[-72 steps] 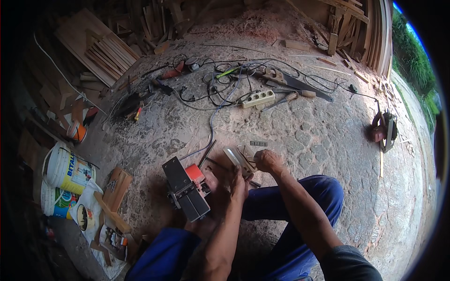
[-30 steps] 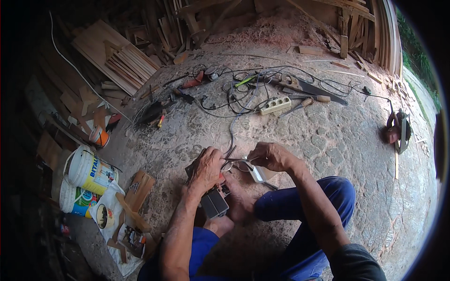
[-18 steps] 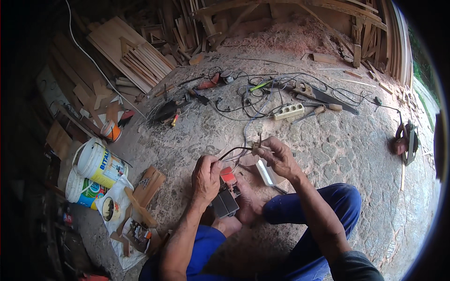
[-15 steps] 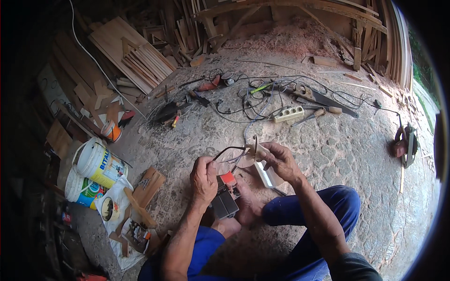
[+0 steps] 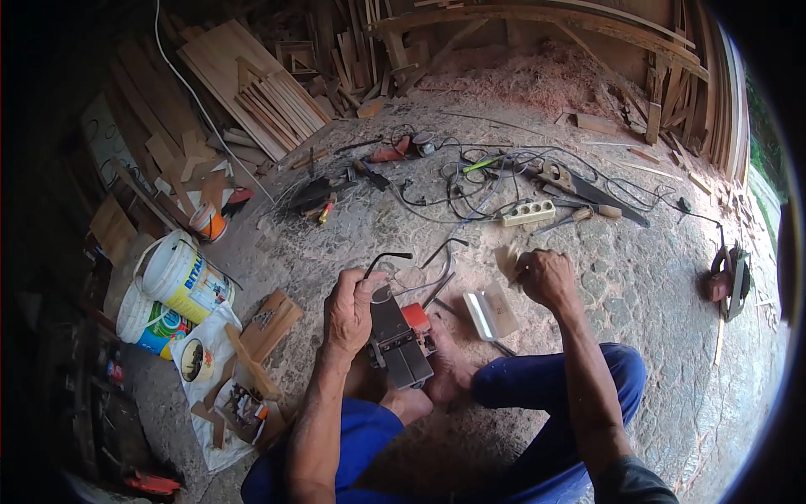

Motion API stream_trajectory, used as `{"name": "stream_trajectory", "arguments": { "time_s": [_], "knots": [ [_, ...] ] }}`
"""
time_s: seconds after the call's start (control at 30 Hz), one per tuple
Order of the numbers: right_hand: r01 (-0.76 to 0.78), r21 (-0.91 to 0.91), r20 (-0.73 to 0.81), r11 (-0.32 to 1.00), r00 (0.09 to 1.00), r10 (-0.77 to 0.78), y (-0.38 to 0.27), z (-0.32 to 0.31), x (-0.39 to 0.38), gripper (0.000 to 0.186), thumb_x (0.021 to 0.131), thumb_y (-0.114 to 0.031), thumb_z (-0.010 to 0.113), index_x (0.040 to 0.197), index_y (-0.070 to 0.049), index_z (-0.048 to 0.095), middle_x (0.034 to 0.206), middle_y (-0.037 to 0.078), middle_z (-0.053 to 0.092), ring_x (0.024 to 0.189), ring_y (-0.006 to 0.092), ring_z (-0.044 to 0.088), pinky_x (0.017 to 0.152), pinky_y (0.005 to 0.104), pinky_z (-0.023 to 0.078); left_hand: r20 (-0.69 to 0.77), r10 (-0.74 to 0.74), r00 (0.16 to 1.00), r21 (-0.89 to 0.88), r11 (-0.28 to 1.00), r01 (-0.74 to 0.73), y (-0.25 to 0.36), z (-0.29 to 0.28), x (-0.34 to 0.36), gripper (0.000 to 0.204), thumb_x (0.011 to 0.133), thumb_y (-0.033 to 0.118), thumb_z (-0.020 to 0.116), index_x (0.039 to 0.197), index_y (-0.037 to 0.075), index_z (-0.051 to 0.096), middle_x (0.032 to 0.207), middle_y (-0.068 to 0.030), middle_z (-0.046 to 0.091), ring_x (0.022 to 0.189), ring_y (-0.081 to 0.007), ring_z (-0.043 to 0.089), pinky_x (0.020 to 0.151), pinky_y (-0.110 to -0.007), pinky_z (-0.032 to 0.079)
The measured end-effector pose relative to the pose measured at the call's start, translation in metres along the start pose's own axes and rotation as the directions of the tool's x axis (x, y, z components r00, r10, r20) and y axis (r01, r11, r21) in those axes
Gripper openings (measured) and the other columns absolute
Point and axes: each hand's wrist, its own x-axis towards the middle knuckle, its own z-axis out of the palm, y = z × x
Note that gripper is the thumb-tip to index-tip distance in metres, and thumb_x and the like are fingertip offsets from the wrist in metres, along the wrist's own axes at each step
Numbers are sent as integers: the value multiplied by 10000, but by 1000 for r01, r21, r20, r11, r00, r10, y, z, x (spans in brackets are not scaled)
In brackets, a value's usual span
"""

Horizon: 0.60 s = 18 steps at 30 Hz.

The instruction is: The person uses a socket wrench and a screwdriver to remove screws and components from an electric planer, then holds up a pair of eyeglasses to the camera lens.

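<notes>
My left hand (image 5: 351, 312) is closed on a pair of eyeglasses (image 5: 417, 286), pinching the frame at one side; the dark-tipped temples point up and away. To its right, my right hand (image 5: 550, 279) is curled into a loose fist around a small pale tan cloth (image 5: 508, 262), whose end sticks out on the left. Between the two hands, an open whitish case (image 5: 491, 312) lies on the ground. An electric planer (image 5: 401, 344), dark grey with a red part, sits just below the eyeglasses beside my bare feet.
A cream power strip (image 5: 529, 212), tangled cables, a handsaw (image 5: 600, 197) and an angle grinder (image 5: 393, 149) lie ahead. A circular saw (image 5: 729, 281) is far right. Paint buckets (image 5: 180, 273), wood offcuts (image 5: 269, 323) and a white sack (image 5: 220, 454) are at left. Boards (image 5: 252, 92) lean behind.
My right hand has moved right, away from the eyeglasses, taking the cloth with it. The eyeglasses stay in my left hand, which has shifted slightly left. The case is now fully visible.
</notes>
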Motion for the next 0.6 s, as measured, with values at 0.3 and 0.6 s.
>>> {"name": "stream_trajectory", "arguments": {
  "time_s": [0.3, 0.6],
  "knots": [
    [-40, 992, 40, 117, 999, -3, -57, -34, 9, 169, 970, -239, 671, 964, -82, 612, 849, -8, 659, 794, 70, 591, 652, 249, 452, 0, 125, 992, -166, 978, -123, 12, -10, -4, 153, 1057, 170, 489, 1075, 27, 541, 990, -147, 732, 873, -229, 719, 761, -339, 556],
    [110, 981, 15, 158, 777, -629, -121, -34, -2, 224, 1003, -250, 618, 1003, -30, 655, 948, 5, 672, 917, 107, 597, 841, 296, 485, -101, 124, 987, -168, 976, -140, 33, 8, -16, 209, 1056, 196, 506, 1120, 4, 560, 1061, -133, 690, 961, -190, 649, 859, -325, 520]
  ]
}}
